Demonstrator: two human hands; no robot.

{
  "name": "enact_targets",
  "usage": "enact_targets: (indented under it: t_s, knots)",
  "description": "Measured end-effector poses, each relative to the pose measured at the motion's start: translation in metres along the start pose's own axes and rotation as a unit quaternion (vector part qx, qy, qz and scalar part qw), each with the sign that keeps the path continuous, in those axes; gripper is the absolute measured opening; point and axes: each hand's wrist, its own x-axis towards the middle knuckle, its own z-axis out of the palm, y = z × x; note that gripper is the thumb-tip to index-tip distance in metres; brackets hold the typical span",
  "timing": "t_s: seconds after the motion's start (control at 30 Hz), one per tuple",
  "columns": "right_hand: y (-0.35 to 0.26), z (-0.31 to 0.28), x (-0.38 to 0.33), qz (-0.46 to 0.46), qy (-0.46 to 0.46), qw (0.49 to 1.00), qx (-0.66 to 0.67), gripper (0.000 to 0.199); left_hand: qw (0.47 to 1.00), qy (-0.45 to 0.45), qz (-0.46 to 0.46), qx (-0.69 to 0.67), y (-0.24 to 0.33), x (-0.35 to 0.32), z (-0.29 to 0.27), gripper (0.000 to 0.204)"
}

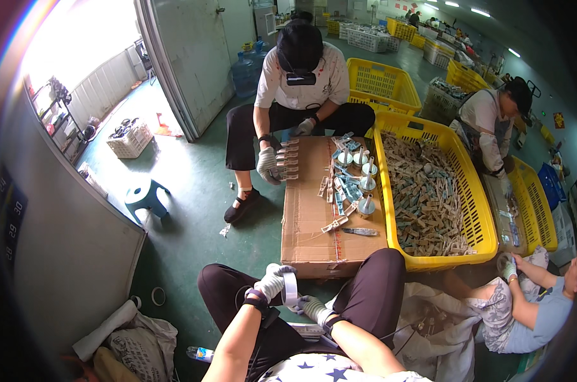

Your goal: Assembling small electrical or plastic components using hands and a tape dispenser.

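Between my knees, my left hand (pixel 272 281) in a light knitted glove is closed around a pale roll of tape (pixel 290 288). My right hand (pixel 313 309), gloved too, has its fingers curled at the roll's lower edge; its fingertips are partly hidden. Beyond my knees stands a cardboard box (pixel 307 219) used as a work surface. On it lie a row of pale clothes pegs (pixel 289 159), a heap of blue pegs (pixel 349 190) and several small pots with upright sticks (pixel 366 205). A flat narrow strip (pixel 360 232) lies near the box's closer edge.
A yellow crate (pixel 484 219) full of pegs stands right of the box. A co-worker (pixel 301 83) sits across, gloved hands at the box; another person (pixel 492 121) bends at the right. A seated person (pixel 537 312) is at the lower right. A blue stool (pixel 146 198) stands left.
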Motion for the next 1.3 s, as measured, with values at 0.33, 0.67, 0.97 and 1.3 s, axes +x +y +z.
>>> enact_targets:
  t_s: [0.33, 0.67, 0.97, 1.3]
  knots:
    - [-0.001, 0.002, -0.002, 0.003, 0.002, 1.000, -0.017, 0.012, 0.996, -0.001, -0.062, -0.068, 0.000, 0.002, 0.000, 0.021]
    - [0.006, -0.002, 0.004, -0.020, -0.003, 1.000, -0.003, 0.018, 1.000, -0.002, -0.019, -0.017, 0.003, 0.000, 0.001, 0.018]
    - [0.005, -0.003, 0.005, -0.005, -0.003, 1.000, -0.006, 0.013, 0.999, -0.003, -0.024, -0.045, 0.002, 0.001, 0.002, 0.018]
    - [0.012, -0.001, 0.010, -0.021, 0.002, 1.000, -0.012, 0.022, 0.996, 0.002, -0.059, -0.072, 0.002, 0.002, 0.001, 0.017]
